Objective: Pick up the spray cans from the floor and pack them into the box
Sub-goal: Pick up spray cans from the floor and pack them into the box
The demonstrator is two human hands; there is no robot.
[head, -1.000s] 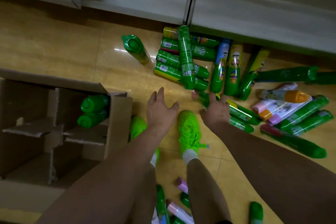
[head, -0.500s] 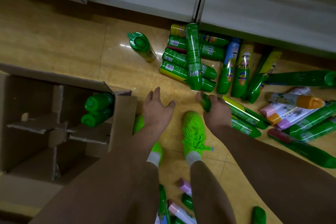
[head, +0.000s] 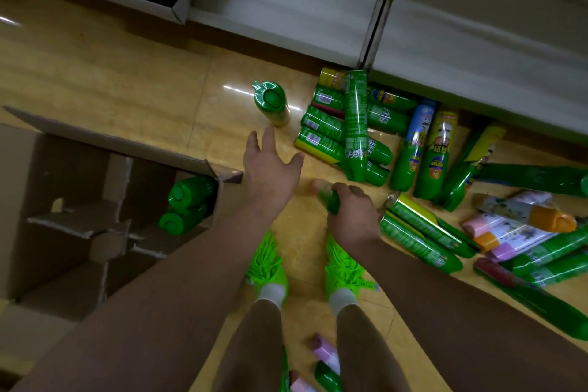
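My right hand (head: 351, 213) grips a green spray can (head: 329, 199) by its cap end, just above the floor in front of my feet. My left hand (head: 270, 169) is open with fingers spread, reaching toward an upright green can (head: 272, 103) a little beyond its fingertips. A cardboard box (head: 105, 149) with torn dividers stands at the left; two green cans (head: 187, 204) sit in its near right compartment. Several green cans (head: 353, 127) lie piled near the wall, and more green, pink and orange-capped cans (head: 525, 216) lie at the right.
A white wall base and cabinet (head: 318, 9) run along the far side. My feet in bright green shoes (head: 343, 267) stand on the tan tiled floor, with a few pink and green cans (head: 324, 360) lying behind them. An open white box (head: 178, 6) sits at the top left.
My right hand closed round the green can and drew it back off the floor toward me. My left hand stretched farther forward toward the upright can. The view tilted up.
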